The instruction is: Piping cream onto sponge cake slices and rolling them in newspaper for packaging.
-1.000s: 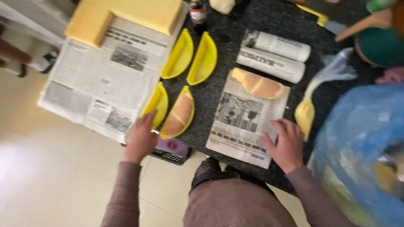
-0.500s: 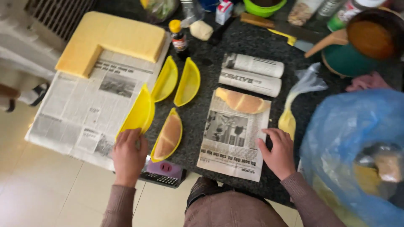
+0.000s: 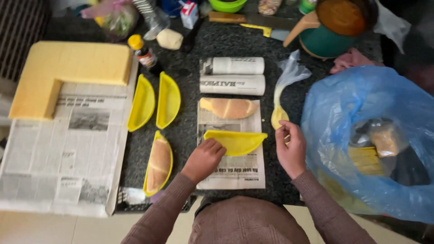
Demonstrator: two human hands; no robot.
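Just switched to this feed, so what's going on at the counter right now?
A person stands at a dark counter. The left hand holds an empty yellow half-moon tray on a sheet of newspaper, just below a bare filled bun. The right hand rests beside a small plastic bag of yellow filling. Another tray with a bun lies left, near two empty trays.

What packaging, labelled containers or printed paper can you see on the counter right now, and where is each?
Small carton: top centre, white with red and blue.
Bottle: beside the foam block, dark, yellow cap, red label.
Two newspaper rolls: centre, white cylinders, side by side.
Newspaper sheet: under the left hand, flat, holding a yellow tray.
Newspaper stack: left, flat.
Blue bag: right, translucent, packets inside.
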